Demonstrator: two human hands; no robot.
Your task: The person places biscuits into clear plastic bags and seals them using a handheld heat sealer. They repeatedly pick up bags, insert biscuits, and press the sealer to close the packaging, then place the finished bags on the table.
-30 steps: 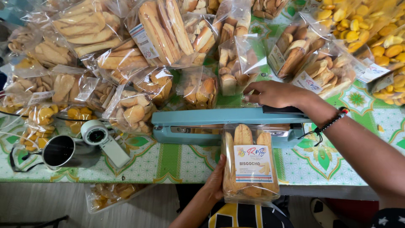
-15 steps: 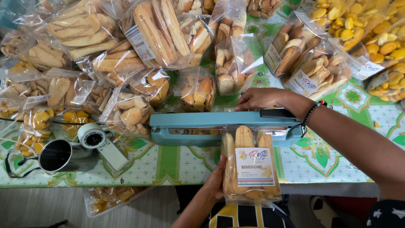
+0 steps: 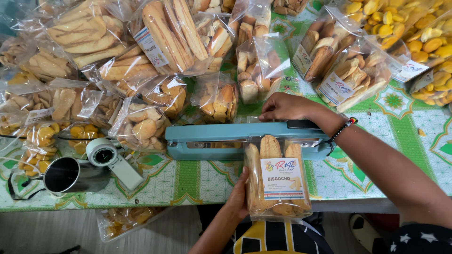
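Two bare arms, no sleeves on the forearms. Right hand (image 3: 287, 107): beaded bracelet (image 3: 343, 130) at the wrist, dark beads with red and light ones. Left hand (image 3: 239, 195): nothing worn. Dark top (image 3: 282, 237) with yellow and white print; dark star-print cloth (image 3: 419, 239) at the right arm.

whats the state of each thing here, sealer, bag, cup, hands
teal heat sealer: arm pressed down on the bag's top
clear bag of long biscuits: upright, top edge under the sealer arm
right hand: palm down on the sealer arm
left hand: grip on the bag's left side
metal cup: on its side, looks empty
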